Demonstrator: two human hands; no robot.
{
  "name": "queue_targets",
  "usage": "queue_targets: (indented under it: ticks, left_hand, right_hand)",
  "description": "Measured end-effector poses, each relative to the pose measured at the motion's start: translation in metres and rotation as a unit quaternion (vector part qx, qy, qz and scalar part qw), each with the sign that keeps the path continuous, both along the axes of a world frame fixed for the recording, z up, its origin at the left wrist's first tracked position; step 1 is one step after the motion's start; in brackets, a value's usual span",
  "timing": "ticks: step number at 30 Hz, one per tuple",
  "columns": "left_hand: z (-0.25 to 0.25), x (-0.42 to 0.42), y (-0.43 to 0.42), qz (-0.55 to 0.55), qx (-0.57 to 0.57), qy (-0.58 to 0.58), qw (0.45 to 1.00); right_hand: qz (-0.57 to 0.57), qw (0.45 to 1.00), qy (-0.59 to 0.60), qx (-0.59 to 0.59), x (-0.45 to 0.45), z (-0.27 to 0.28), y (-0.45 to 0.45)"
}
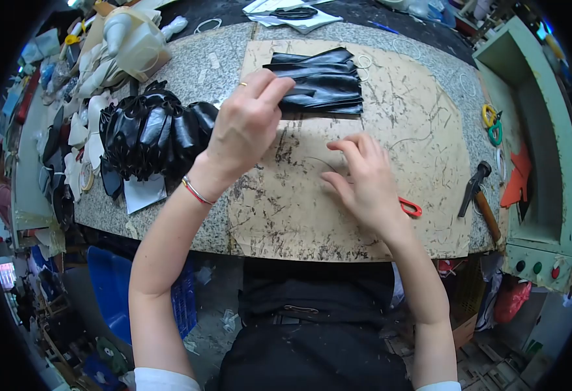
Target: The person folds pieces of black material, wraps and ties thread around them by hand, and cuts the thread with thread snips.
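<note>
My left hand (250,114) is raised at the near left corner of a stack of shiny black leather-like strips (325,85). Its fingers are pinched together, and what they hold, if anything, is hidden. My right hand (367,176) hovers over the stained cardboard sheet (286,215), thumb and forefinger apart with nothing visible gripped between them. By its fingertips runs a thin dark thread. A red looped handle (411,207) shows beside my right wrist, the rest of that tool covered. Left of my left forearm sits a heap of gathered black shiny pieces (155,133).
A hammer (480,189) and yellow-and-green scissors (492,124) lie at the right, near a pale green metal cabinet (540,130). A cloudy plastic container (139,49) stands back left. Papers (292,19) lie at the far edge; a blue crate (110,280) is below the table.
</note>
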State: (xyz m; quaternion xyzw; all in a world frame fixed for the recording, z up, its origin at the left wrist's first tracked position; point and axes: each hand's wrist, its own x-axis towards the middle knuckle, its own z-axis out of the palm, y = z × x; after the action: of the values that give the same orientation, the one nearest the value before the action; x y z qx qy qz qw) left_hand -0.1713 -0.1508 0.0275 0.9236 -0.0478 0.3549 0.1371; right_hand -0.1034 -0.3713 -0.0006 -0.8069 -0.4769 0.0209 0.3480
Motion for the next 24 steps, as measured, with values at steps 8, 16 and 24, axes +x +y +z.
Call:
queue_targets:
  ticks: [8,16,24]
  left_hand:
    - [-0.040,-0.051,-0.023,-0.025,-0.047,0.127,0.991]
    - [-0.062,-0.074,-0.034,-0.017,-0.141,0.136,0.980]
    - [-0.057,-0.081,-0.039,-0.021,-0.043,0.193,0.980]
  right_hand:
    - [0.113,0.993,0.041,-0.010,0.010,-0.034,0.010]
    - [0.124,0.989,0.074,-0.022,0.011,-0.027,0.007]
    - [0.075,0.993,0.091,0.013,0.010,-0.014,-0.001]
